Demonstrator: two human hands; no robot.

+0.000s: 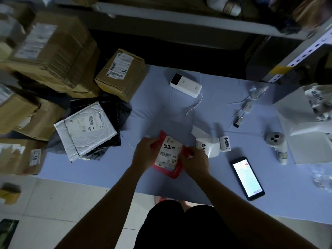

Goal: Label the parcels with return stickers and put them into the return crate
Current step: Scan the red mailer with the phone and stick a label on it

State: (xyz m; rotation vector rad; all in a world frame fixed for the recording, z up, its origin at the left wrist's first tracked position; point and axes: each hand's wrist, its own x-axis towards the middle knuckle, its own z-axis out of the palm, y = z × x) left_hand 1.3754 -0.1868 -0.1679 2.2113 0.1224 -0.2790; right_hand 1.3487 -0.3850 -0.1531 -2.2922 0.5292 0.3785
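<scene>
Holding centre stage is the red parcel (172,174), a small soft mailer lying on the pale blue mat (179,112) right in front of the person. The return sticker (169,147) with its bold black characters sits on the parcel's white shipping label, just above the barcode. The left hand (143,153) has its fingers curled round the parcel's left edge, and the right hand (195,160) pinches the red film on the right edge. Both are holding, neither is free.

Just to the right lies the sticker strip (206,146), curling up off the mat with more of the same labels on it. Further right, a lit phone (248,178). At the far right edge stands what I take to be the return crate (291,108), white, with a stickered packet already inside.

Now the risks. The sticker looks set, but if an edge isn't rubbed down on that crinkly label it could lift. The carry to the crate goes over the strip and the phone, so a low swing could drag the strip's loose end along. And the thin film could slip from a light pinch.

On the left wait a white bubble mailer (88,126) and stacked cardboard boxes (122,72).
</scene>
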